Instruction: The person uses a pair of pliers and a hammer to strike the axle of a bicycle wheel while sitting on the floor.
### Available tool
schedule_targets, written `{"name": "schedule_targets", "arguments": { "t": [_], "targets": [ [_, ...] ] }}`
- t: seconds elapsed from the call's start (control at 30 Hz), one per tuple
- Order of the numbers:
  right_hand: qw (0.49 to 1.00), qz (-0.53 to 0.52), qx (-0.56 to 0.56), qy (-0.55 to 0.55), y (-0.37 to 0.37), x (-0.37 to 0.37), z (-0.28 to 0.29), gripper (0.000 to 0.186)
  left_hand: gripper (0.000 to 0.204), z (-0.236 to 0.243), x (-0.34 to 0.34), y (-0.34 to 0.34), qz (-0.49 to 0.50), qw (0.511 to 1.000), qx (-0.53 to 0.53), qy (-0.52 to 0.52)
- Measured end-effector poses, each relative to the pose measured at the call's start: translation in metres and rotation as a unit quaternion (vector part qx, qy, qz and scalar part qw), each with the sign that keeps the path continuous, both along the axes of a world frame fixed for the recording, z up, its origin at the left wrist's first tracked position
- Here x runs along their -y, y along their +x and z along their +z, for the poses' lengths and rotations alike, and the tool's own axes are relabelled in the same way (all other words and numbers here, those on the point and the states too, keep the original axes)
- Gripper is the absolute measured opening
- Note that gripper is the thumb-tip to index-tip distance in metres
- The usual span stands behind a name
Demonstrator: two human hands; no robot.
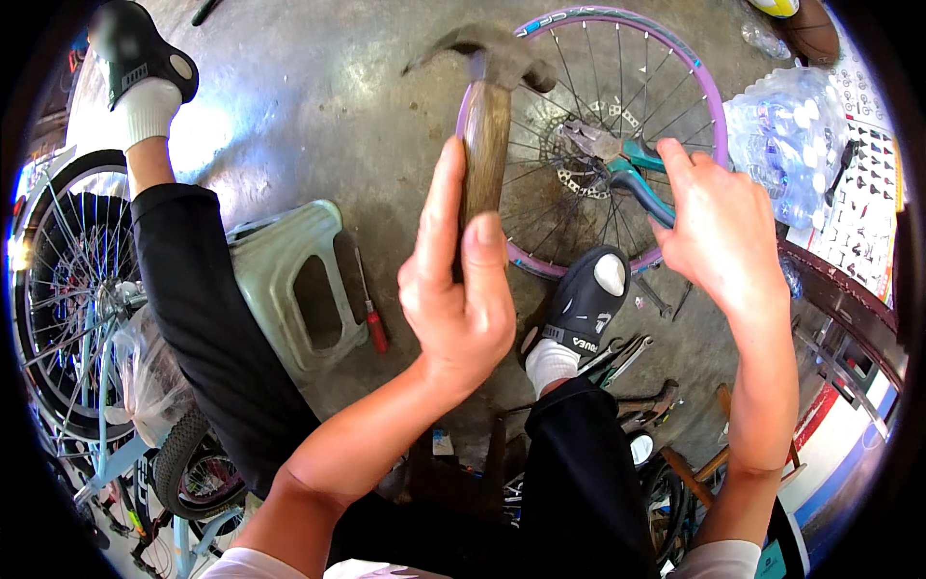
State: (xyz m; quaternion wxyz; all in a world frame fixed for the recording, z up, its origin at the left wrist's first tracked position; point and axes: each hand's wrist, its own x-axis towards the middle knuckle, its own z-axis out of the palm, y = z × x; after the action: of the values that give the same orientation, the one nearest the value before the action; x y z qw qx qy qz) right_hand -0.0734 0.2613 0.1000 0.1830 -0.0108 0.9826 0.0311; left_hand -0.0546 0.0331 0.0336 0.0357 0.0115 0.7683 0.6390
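My left hand is closed round the wooden handle of a claw hammer, its thumb along the near side and its metal head pointing away from me. In my right hand is a pair of pliers with teal and dark handles. The pliers' jaws appear over the hub of a bicycle wheel, which lies on the floor with a purple rim, black spokes and a brake disc at its middle. Whether the jaws touch the hub, I cannot tell.
A pale plastic stool lies tipped left of centre, beside a red-handled screwdriver. Bicycles stand at the left. Packed water bottles are right of the wheel. Several tools lie beside my right shoe.
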Motion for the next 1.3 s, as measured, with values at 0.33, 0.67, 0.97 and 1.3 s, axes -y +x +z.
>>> {"name": "schedule_targets", "arguments": {
  "t": [0.33, 0.67, 0.97, 1.3],
  "targets": [
    [0.999, 0.026, 0.005, 0.024, -0.002, 0.007, 0.001, 0.041, 0.049, -0.018, -0.006, 0.015, 0.011, 1.000, -0.001, 0.006],
    [0.999, 0.024, -0.003, 0.029, 0.009, 0.005, -0.002, 0.045, 0.049, -0.028, -0.005, 0.021, -0.017, 0.999, -0.018, -0.029],
    [0.999, 0.006, 0.011, 0.042, 0.012, 0.002, -0.008, 0.061, 0.051, -0.018, -0.005, 0.030, -0.023, 0.997, 0.076, -0.002],
    [0.999, -0.016, 0.024, 0.042, 0.020, -0.003, -0.010, 0.073, 0.049, -0.015, -0.010, 0.034, -0.025, 0.996, 0.080, 0.010]
  ]
}}
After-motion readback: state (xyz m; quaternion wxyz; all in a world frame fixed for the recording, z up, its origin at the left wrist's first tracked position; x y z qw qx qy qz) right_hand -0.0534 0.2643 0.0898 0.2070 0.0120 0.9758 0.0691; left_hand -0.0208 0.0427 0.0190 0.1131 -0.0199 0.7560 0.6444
